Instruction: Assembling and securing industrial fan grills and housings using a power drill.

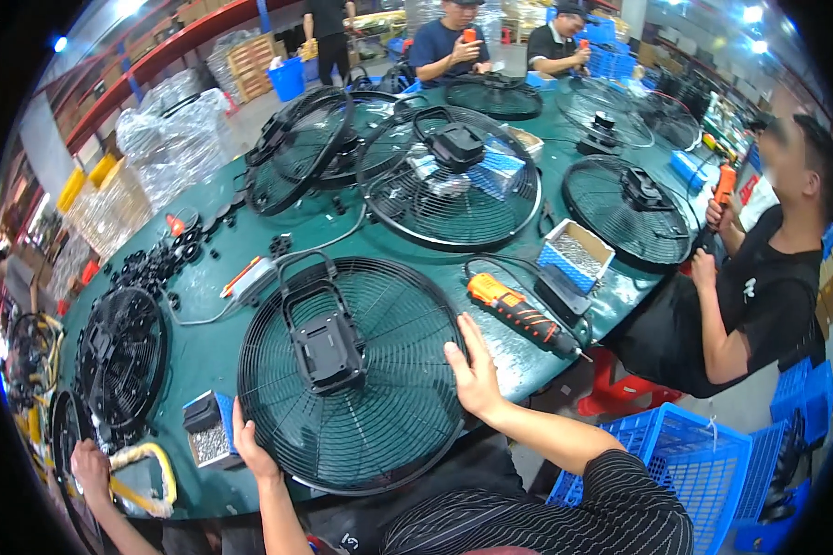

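Observation:
A round black wire fan guard (398, 361) lies in front of me at the table's near edge, with a square black motor housing (326, 351) and a bracket on it. My left hand (257, 449) rests against the guard's near left rim, fingers straight and pointing up. On the opposite side, my right hand (477, 375) touches the right rim with its fingers stretched out and thumb apart. Neither hand wraps round the rim. Just beyond my right hand lies an orange and black power screwdriver (518, 310). A small box of metal screws (211, 442) stands left of my left hand.
More fan guards (449, 185) stand on the green table (213, 277), beside another screw box (578, 248). Black small parts (180, 245) lie in a pile at left. A co-worker's hand (91, 470) is at lower left; another person (768, 277) holds an orange tool. Blue crates (703, 453) stand at right.

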